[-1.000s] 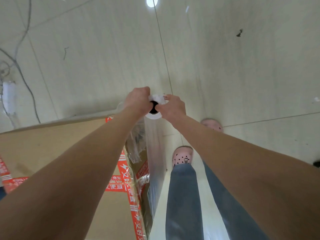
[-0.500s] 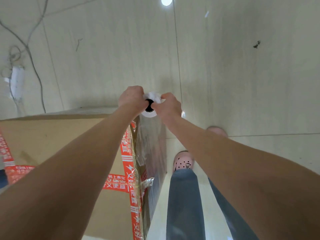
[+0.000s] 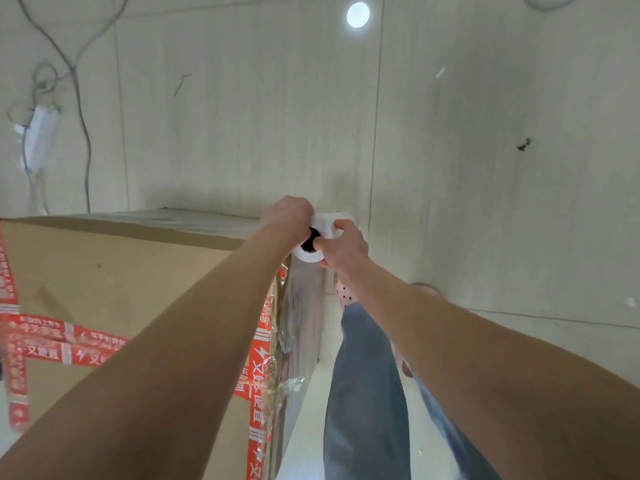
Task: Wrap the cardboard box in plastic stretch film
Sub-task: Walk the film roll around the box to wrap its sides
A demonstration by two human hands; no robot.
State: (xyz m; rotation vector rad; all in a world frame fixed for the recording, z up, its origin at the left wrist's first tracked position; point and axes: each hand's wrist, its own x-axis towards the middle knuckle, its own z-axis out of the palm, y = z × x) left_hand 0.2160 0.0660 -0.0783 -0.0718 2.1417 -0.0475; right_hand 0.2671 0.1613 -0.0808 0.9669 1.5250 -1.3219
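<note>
Compared with half a second ago, both hands and the roll sit a little lower and further right in the frame, the round spot of light at the top has slid right and down, and the pink dotted shoe, plainly seen before, is now mostly hidden behind the right forearm. The grip is unchanged: the left hand curls over the far side of the roll of stretch film, and the right hand wraps its fingers round the white rim while the thumb pokes into the dark round core. The roll stands upright at the centre of the frame, just beside the far right corner of the cardboard box. The box fills the lower left, its brown top flat, matte and faintly stained, crossed by strips of glossy red tape with white print. Clear film hangs from the roll down the box's right side, shiny and crinkled, with loose wrinkled bits near the taped edge. Blue jeans show at lower centre. The floor is pale, smooth tile with thin joints; a white power strip and a looping grey cable lie at the upper left.
</note>
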